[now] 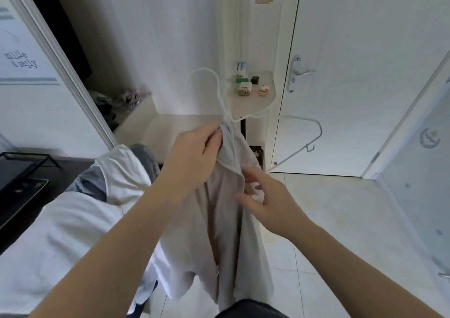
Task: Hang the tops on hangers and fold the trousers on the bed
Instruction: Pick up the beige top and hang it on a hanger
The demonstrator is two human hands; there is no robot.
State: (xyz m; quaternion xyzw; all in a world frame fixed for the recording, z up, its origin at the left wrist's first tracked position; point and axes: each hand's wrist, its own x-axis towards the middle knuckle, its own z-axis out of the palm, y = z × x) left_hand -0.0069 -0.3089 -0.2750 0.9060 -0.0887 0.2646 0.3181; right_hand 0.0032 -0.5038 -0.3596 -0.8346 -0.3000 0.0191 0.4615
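Hanging straight down from the pinch, the pale top [219, 232] is bunched at its upper edge between the thumb and curled fingers of the left hand [192, 152]. Above the pinch rises the white wire hanger [222, 107], one arm seemingly outside the cloth. Just below, the right hand [265, 200] touches the cloth with loose, spread fingers, the tips blurred.
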